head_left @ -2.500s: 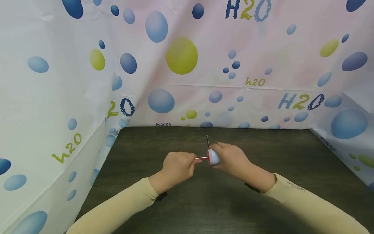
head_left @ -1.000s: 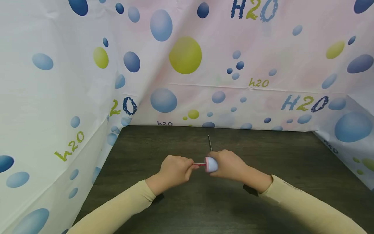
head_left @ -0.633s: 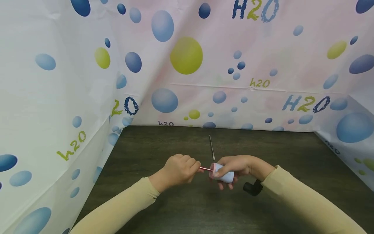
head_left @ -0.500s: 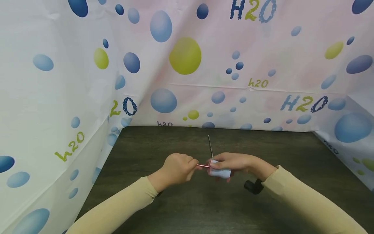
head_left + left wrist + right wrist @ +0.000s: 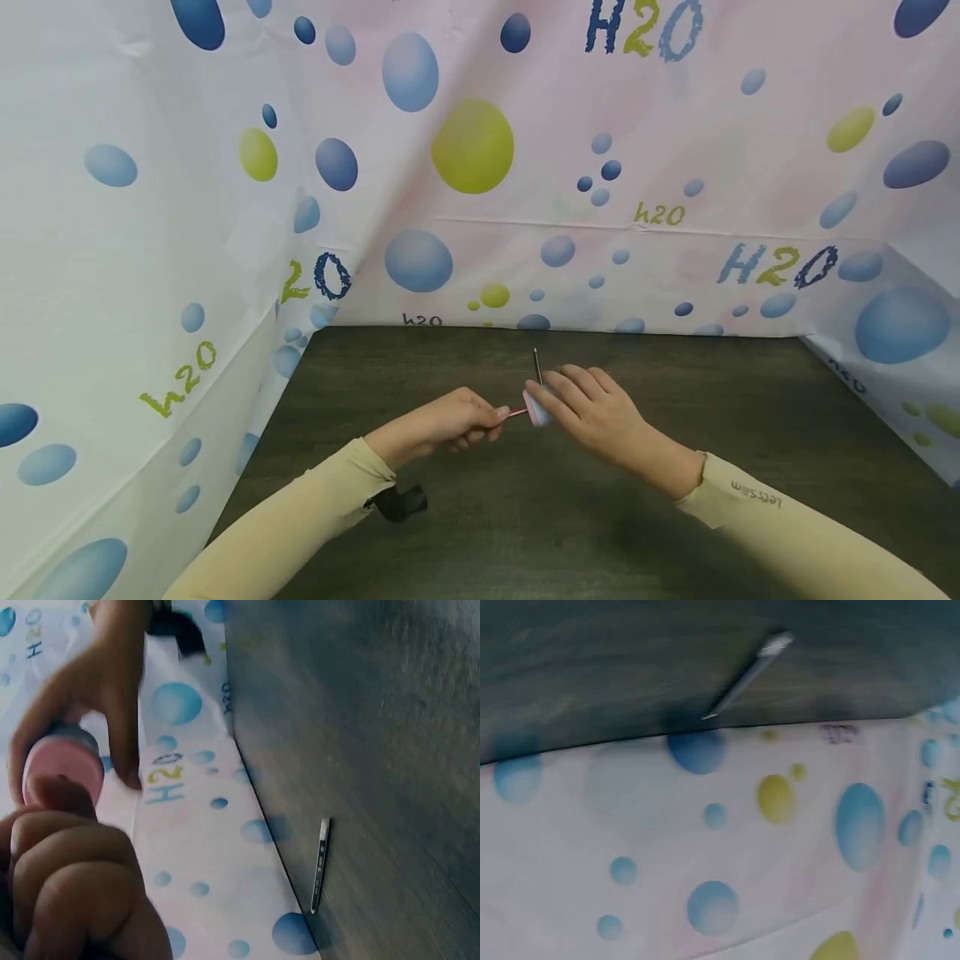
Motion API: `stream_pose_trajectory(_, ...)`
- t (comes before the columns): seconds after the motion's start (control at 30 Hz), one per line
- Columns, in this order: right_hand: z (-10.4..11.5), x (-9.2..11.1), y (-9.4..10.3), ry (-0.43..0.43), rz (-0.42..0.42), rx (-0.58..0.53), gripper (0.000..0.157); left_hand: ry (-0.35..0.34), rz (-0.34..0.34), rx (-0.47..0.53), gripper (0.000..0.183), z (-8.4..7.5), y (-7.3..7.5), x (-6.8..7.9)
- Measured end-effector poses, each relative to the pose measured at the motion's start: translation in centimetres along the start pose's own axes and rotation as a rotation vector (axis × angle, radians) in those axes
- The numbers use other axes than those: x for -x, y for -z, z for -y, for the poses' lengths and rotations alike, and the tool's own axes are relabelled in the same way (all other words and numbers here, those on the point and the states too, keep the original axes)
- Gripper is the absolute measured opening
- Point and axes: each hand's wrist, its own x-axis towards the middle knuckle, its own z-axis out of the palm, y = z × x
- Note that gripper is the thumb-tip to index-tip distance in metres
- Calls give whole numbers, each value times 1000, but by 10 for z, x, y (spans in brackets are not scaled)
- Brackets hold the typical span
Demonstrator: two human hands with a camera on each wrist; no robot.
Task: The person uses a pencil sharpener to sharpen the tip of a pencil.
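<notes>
My left hand [image 5: 450, 421] pinches a thin red pencil [image 5: 517, 412] between thumb and fingers. The pencil's far end runs into the pink face of a small pale-blue pencil sharpener [image 5: 536, 409]. Around the sharpener's body is my right hand [image 5: 609, 421], its fingers lying over the top and hiding most of it. In the left wrist view the round pink face of the sharpener shows beyond my curled left fingers [image 5: 82, 877], with one right-hand digit standing away from its side. Neither hand appears in the right wrist view.
A dark pencil [image 5: 537, 365] with a light end lies on the dark wooden table [image 5: 510, 533], just beyond my right fingers. A white sheet with blue and green dots [image 5: 472, 146] encloses the back and sides. A black wrist mount [image 5: 401, 503] hangs under the left sleeve.
My right hand has turned from thumb-up to back-of-hand-up around the sharpener. The left hand has rolled over, its wrist mount now showing. Both hands had shifted nearer and then moved slightly back.
</notes>
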Motion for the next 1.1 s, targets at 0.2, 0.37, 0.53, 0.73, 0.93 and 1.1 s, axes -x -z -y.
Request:
stream_pose_trajectory(0.2, 2, -5, -8, -28, -68, -52, 20, -232, -259, -391, 45, 0, -20, 6)
stream_pose_trajectory(0.37, 6, -17, 5, -221, 146, -155, 68, -434, -566, -822, 40, 3, -28, 8)
stream_pose_trajectory(0.53, 10, -30, 21, -467, 571, -384, 58, -715, -824, -1228, 36, 16, -26, 4)
stream_pose_trajectory(0.73, -8, -32, 19, -754, 1003, -1097, 31, -1058, -894, -1354, 49, 27, -21, -4)
stream_pose_trajectory(0.93, -29, -22, 9, -1006, 1349, -1876, 35, -1268, -967, -1428, 42, 19, -14, -7)
stream_pose_trajectory(1.1, -33, -20, 8, -978, 968, -1709, 65, -895, -711, -1238, 43, 14, -11, -2)
